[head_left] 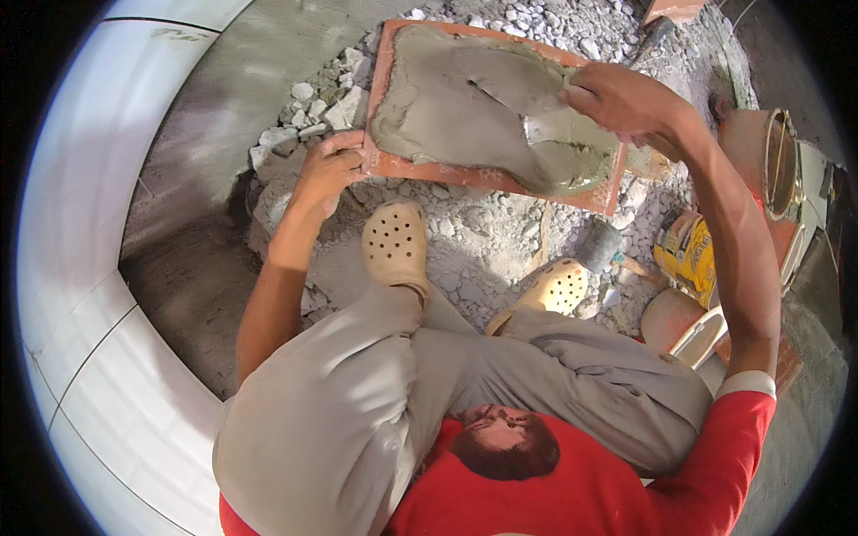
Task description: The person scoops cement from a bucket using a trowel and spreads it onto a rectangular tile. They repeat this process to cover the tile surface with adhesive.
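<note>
A reddish-brown tile (pixel 447 171) lies over the rubble in front of me, with wet grey mortar (pixel 438 98) spread over most of its face. My left hand (pixel 329 170) grips the tile's near left corner, fingers at the edge and thumb below. At the tile's right side, my right hand (pixel 630 103) is closed round what looks like a trowel; the hand hides its handle. The trowel's blade (pixel 536 128) rests in the mortar, largely coated and hard to outline. Smooth mortar lies left of the blade, and a raised ridge runs along the right.
Broken rubble (pixel 483 223) surrounds my clogs. At right are a black mallet head (pixel 599 246), a yellow bag (pixel 686 255), an orange bucket (pixel 758 156) and another tipped container (pixel 675 322). Large white tiles (pixel 134 375) border the left; grey cement floor (pixel 277 54) lies beyond.
</note>
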`<action>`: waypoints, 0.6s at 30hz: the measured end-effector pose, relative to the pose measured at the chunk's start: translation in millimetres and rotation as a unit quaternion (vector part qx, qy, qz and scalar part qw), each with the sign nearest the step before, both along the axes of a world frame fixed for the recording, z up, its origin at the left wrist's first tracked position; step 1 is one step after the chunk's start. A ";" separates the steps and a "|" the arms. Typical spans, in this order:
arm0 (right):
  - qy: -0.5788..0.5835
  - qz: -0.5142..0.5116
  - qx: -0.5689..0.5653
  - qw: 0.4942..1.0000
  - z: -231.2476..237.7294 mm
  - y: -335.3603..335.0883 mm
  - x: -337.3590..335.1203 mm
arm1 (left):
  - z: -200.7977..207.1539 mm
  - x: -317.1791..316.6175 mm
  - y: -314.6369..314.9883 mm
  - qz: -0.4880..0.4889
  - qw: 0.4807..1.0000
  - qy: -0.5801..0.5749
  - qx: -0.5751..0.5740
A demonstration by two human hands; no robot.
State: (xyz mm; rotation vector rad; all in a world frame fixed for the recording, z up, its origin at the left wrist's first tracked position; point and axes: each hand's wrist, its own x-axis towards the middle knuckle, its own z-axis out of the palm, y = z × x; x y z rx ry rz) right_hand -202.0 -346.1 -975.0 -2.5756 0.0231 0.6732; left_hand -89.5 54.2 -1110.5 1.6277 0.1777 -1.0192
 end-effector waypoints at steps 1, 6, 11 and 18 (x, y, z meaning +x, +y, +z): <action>0.041 0.009 -0.046 0.998 4.2 -11.1 -11.1 | -1.5 0.7 0.3 0.001 1.000 0.005 0.005; 0.061 0.059 -0.121 0.989 28.9 -31.0 -72.1 | -1.2 2.3 -0.4 -0.011 1.000 -0.001 0.015; -0.018 -0.034 -0.151 0.988 47.4 19.8 -128.4 | 7.5 2.1 -5.5 -0.016 0.999 -0.004 0.029; 0.013 -0.023 -0.228 0.973 11.0 42.5 -163.9 | 18.4 -2.3 -11.4 -0.014 0.999 -0.018 0.041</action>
